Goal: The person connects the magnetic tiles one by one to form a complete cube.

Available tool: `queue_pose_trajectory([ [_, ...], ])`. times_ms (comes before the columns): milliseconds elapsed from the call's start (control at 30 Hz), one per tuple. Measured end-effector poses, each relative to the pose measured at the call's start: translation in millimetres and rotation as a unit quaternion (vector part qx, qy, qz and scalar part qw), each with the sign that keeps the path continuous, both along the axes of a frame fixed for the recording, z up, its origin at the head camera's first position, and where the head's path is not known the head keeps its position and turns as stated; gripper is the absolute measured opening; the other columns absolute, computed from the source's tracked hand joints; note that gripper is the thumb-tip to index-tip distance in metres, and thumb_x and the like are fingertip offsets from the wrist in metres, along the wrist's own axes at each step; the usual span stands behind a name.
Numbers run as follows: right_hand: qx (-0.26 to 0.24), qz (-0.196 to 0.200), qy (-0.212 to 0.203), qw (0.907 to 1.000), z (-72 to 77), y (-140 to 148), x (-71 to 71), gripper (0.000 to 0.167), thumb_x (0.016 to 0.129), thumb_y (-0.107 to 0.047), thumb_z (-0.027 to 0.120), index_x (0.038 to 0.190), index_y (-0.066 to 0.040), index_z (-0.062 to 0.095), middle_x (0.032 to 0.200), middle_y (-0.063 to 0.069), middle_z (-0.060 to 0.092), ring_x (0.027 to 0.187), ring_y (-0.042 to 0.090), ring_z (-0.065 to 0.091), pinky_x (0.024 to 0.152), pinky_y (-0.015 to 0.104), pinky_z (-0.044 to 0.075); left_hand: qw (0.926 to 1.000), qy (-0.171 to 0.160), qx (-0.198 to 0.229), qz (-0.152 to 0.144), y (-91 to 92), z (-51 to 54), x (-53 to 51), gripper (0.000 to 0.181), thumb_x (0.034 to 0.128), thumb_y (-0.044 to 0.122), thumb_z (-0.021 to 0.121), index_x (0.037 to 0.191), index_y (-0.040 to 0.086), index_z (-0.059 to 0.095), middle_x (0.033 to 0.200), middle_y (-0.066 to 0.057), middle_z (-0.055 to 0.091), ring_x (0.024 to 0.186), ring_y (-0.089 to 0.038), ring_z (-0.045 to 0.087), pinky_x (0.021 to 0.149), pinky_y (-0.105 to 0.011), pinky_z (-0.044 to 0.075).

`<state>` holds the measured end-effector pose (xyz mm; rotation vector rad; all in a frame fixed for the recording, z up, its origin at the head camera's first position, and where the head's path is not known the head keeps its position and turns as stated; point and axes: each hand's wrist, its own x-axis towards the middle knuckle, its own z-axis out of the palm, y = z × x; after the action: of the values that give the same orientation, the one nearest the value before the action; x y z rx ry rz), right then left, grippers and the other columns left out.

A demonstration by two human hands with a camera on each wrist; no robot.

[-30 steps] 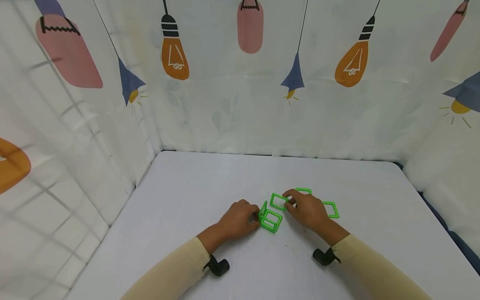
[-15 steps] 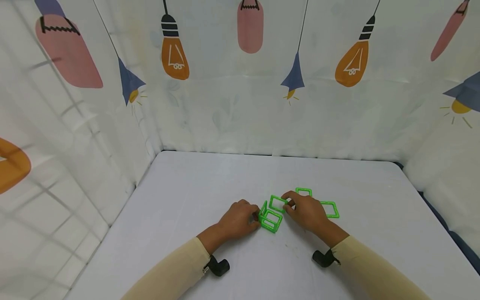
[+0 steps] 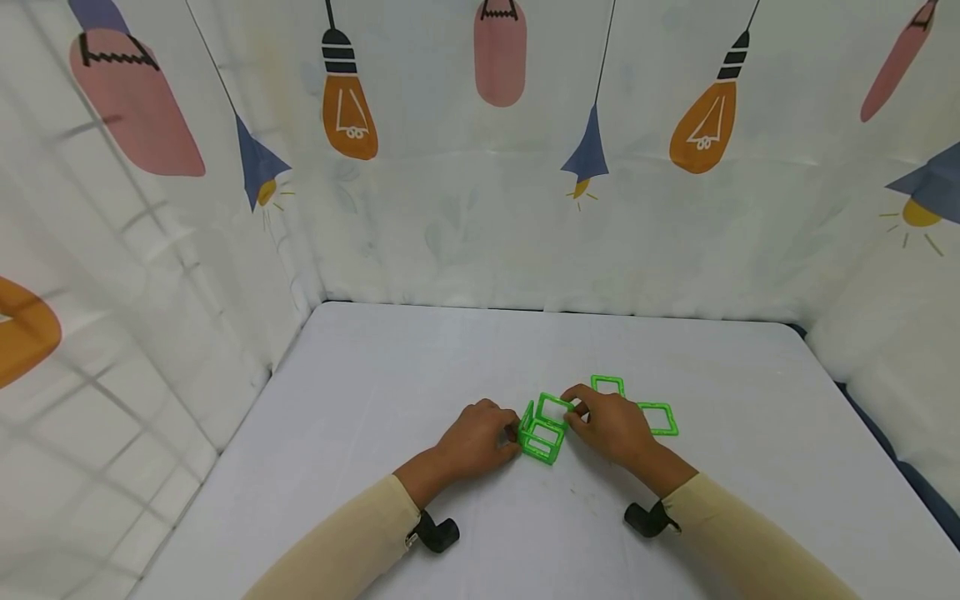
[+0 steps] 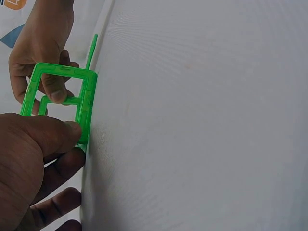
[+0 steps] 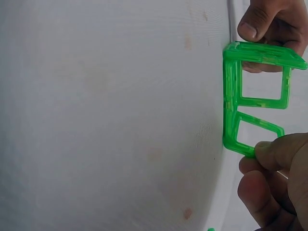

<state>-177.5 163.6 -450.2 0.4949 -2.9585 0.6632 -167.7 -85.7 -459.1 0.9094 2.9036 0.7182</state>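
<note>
Green square-framed magnetic tiles are joined into a small structure on the white table, with one tile flat and others standing. My left hand pinches an upright tile at the structure's left, thumb on its frame in the left wrist view. My right hand holds another tile between thumb and fingers at the structure's right. In the right wrist view this held tile leans at an angle, its lower edge against the flat tile. The right hand's fingers partly cover its outer edge.
Two more green tiles lie on the table by the right hand: one behind it, one to its right, both partly covered by the hand. A printed white cloth wall stands behind the table.
My right hand has shifted slightly left and down, bringing its tile from apart to the structure's edge. The left hand has stayed in place.
</note>
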Motion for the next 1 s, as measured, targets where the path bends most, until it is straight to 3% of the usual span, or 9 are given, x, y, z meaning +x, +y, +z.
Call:
queue_pose_trajectory([
  [1000, 0.039, 0.037, 0.043, 0.9976, 3.1, -2.5, 2.7, 0.028, 0.091, -0.022, 0.080, 0.117, -0.025, 0.069, 0.092, -0.005, 0.076, 0.054, 0.002, 0.048, 0.044, 0.025, 0.036, 0.9999, 0.009, -0.009, -0.007, 0.4, 0.7, -0.8, 0.007, 0.0911, 0.022, 0.078, 0.097, 0.021, 0.074, 0.090, 0.015, 0.069, 0.098, -0.011, 0.058, 0.091, -0.038, 0.048],
])
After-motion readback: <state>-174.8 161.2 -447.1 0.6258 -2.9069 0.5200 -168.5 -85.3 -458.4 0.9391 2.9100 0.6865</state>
